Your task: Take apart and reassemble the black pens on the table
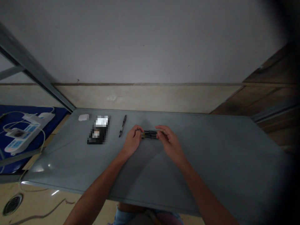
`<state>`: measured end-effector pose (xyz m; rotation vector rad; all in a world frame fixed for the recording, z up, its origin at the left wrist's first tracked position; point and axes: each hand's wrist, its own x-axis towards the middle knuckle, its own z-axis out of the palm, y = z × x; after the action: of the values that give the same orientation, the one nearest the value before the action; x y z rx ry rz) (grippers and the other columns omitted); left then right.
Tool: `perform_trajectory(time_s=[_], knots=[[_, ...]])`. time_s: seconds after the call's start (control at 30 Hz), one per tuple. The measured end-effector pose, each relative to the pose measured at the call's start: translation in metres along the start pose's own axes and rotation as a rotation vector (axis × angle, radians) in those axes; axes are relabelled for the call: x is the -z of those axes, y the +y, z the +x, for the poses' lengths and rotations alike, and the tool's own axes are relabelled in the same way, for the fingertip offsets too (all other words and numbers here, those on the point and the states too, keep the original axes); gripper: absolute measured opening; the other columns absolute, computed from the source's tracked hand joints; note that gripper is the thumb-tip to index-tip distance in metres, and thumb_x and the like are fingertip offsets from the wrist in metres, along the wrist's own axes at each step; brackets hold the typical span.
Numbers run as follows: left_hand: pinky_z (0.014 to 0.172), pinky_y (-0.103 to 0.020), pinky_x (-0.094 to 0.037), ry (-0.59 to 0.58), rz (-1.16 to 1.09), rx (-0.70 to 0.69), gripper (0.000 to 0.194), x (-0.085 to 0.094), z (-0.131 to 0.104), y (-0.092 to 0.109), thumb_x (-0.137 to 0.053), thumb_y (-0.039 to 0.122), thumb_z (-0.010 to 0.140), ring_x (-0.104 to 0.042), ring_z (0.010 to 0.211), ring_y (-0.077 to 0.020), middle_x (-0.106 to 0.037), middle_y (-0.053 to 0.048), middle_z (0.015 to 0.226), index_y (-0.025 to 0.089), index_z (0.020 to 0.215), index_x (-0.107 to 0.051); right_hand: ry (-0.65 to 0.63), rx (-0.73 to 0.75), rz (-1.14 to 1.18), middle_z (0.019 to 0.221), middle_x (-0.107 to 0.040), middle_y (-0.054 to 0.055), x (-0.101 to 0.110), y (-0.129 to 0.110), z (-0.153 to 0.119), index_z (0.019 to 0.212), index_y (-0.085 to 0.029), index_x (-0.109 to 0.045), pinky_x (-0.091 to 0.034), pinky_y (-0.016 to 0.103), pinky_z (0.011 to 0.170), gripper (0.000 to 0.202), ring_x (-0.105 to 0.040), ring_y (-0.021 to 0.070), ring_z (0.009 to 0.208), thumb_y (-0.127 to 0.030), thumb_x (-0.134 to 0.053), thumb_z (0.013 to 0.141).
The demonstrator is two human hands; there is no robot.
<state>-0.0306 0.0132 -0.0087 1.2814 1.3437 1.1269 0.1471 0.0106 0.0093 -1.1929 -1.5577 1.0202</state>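
I see the grey counter (222, 150) stretching out beneath two forearms (199, 187) that angle inward. The right hand (172, 143), index finger extended, and the left hand (132, 143), fingers curled, are clamped on opposite ends of a bundle of slender dark sticks (150, 134), crosswise between them; whether it touches the counter I can't tell.
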Motion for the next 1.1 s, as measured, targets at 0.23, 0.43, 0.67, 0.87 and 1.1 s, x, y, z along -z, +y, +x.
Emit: perform_trajectory(time_s=[0.23, 0.43, 0.67, 0.87, 1.1], knots=[[0.050, -0.019, -0.026, 0.016, 0.140, -0.076, 0.019, 0.002, -0.002, 0.003, -0.035, 0.015, 0.084, -0.036, 0.049, -0.0095, -0.038, 0.007, 0.053, 0.019, 0.086, -0.053, -0.046, -0.143, -0.021, 0.044, -0.037, -0.007, 0.002, -0.006, -0.001, 0.108, -0.020, -0.062, -0.029, 0.024, 0.041, 0.035, -0.035, 0.0119, 0.038, -0.045, -0.043, 0.093], [0.052, -0.020, -0.026, 0.002, 0.197, -0.103, 0.021, 0.000, -0.004, 0.003, -0.034, 0.013, 0.084, -0.037, 0.050, -0.0102, -0.039, 0.007, 0.054, 0.019, 0.087, -0.053, 0.005, -0.078, -0.047, 0.053, -0.044, -0.005, 0.002, -0.001, -0.001, 0.113, -0.020, -0.060, -0.031, 0.024, 0.045, 0.032, -0.041, 0.0126, 0.046, -0.039, -0.046, 0.092], [0.049, -0.020, -0.026, 0.001, 0.122, -0.076, 0.021, 0.000, -0.002, 0.002, -0.034, 0.013, 0.083, -0.036, 0.048, -0.0098, -0.038, 0.007, 0.053, 0.020, 0.087, -0.053, 0.014, 0.003, -0.063, 0.079, -0.061, 0.004, 0.001, 0.006, 0.000, 0.110, -0.020, -0.061, -0.044, 0.027, 0.068, 0.028, -0.059, 0.0173, 0.075, -0.036, -0.047, 0.092], [0.050, -0.020, -0.026, 0.006, 0.174, -0.082, 0.021, 0.001, -0.002, 0.002, -0.033, 0.014, 0.085, -0.037, 0.049, -0.0097, -0.038, 0.007, 0.053, 0.019, 0.087, -0.053, -0.011, -0.034, -0.047, 0.058, -0.050, -0.003, 0.003, 0.000, 0.000, 0.109, -0.019, -0.061, -0.037, 0.024, 0.052, 0.032, -0.049, 0.0133, 0.053, -0.041, -0.045, 0.093], [0.054, -0.022, -0.028, 0.001, 0.251, -0.108, 0.021, -0.001, -0.003, 0.002, -0.033, 0.013, 0.085, -0.040, 0.052, -0.0104, -0.040, 0.006, 0.055, 0.019, 0.087, -0.054, 0.005, -0.098, -0.114, 0.049, -0.038, -0.006, 0.004, 0.000, -0.001, 0.110, -0.020, -0.061, -0.027, 0.023, 0.042, 0.034, -0.036, 0.0116, 0.042, -0.043, -0.044, 0.093]])
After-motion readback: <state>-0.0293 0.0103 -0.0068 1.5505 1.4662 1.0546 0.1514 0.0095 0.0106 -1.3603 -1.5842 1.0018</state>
